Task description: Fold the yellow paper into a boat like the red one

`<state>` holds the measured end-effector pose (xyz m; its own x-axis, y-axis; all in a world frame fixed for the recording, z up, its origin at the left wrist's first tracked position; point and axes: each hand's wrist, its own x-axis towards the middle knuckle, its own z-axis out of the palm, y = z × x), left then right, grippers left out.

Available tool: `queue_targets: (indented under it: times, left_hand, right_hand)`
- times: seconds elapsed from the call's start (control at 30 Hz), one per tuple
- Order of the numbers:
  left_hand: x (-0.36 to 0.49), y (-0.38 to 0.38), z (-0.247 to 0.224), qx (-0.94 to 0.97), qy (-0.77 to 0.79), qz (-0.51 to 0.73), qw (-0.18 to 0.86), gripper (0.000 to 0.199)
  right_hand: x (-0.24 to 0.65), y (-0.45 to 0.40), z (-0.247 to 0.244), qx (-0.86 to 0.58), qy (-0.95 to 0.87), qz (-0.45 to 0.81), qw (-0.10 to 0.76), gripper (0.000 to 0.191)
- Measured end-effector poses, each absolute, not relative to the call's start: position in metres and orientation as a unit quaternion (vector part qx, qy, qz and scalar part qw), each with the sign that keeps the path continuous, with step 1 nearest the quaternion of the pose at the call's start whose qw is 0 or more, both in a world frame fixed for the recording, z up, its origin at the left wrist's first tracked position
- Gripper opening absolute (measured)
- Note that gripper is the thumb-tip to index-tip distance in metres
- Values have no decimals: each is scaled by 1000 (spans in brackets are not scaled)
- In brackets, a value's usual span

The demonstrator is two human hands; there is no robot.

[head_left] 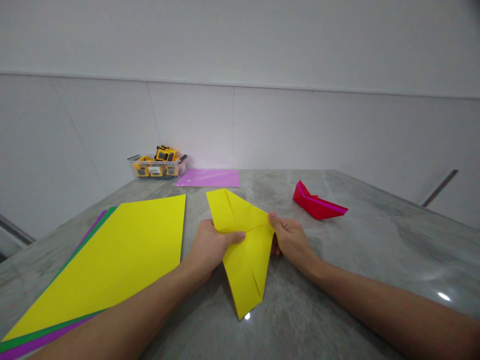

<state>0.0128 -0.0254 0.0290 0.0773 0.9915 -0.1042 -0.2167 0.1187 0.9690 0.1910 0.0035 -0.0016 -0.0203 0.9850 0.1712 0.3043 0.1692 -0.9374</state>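
A folded yellow paper (249, 250) with creases and a pointed right corner is held up over the grey table. My left hand (214, 244) grips its left edge, the thumb lying across the front near the middle and the fingers hidden behind. At the right corner, my right hand (290, 237) pinches the paper between thumb and fingers. A red folded paper boat (318, 204) rests on the table beyond my right hand.
Large yellow sheets (123, 250) lie at the left over green and purple ones. Farther back are a pink sheet (210, 178) and a clear plastic box (156, 169) of yellow toy vehicles. A white wall stands behind the marbled table (375, 240).
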Motion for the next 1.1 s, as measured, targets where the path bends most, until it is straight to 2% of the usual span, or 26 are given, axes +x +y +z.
queue_targets:
  times: [0.1, 0.2, 0.33, 0.43, 0.5, 0.57, 0.67, 0.7, 0.77, 0.83, 0.87, 0.97, 1.1]
  left_hand:
    - [13, -26, 27, 420, 427, 525, 604, 35]
    - [14, -25, 24, 425, 388, 547, 608, 36]
    - [12, -22, 24, 388, 359, 550, 647, 39]
    - [0, -17, 27, 327, 279, 541, 723, 59]
    - [-12, -13, 29, 313, 233, 491, 779, 75]
    - [-23, -9, 31, 315, 211, 455, 806, 80]
    - [-31, -8, 33, 333, 238, 391, 824, 83]
    - [-30, -10, 33, 344, 263, 334, 837, 84]
    - [-25, -15, 32, 374, 289, 277, 837, 75]
    - [-18, -22, 31, 441, 322, 221, 808, 44]
    - [-15, -24, 30, 465, 330, 202, 796, 37]
    - [-10, -26, 29, 489, 348, 217, 770, 26]
    - [-12, -16, 29, 450, 374, 311, 749, 22]
  right_hand:
    - [191, 0, 0, -491, -600, 447, 445, 58]
    - [189, -9, 1, -431, -592, 554, 396, 48]
    - [188, -17, 2, -378, -582, 616, 372, 45]
    - [191, -14, 4, -352, -565, 631, 398, 46]
    - [193, -11, 5, -340, -547, 635, 426, 46]
    - [196, -9, 7, -326, -538, 651, 425, 46]
    - [198, -12, 10, -290, -556, 696, 351, 45]
    - [199, -14, 12, -284, -567, 705, 318, 43]
    - [199, -19, 14, -289, -590, 709, 256, 37]
    - [199, -22, 17, -300, -604, 704, 223, 32]
    - [199, -22, 17, -304, -607, 701, 221, 30]
    - [202, -19, 18, -313, -585, 706, 247, 26]
    - [208, -7, 15, -335, -485, 750, 299, 20]
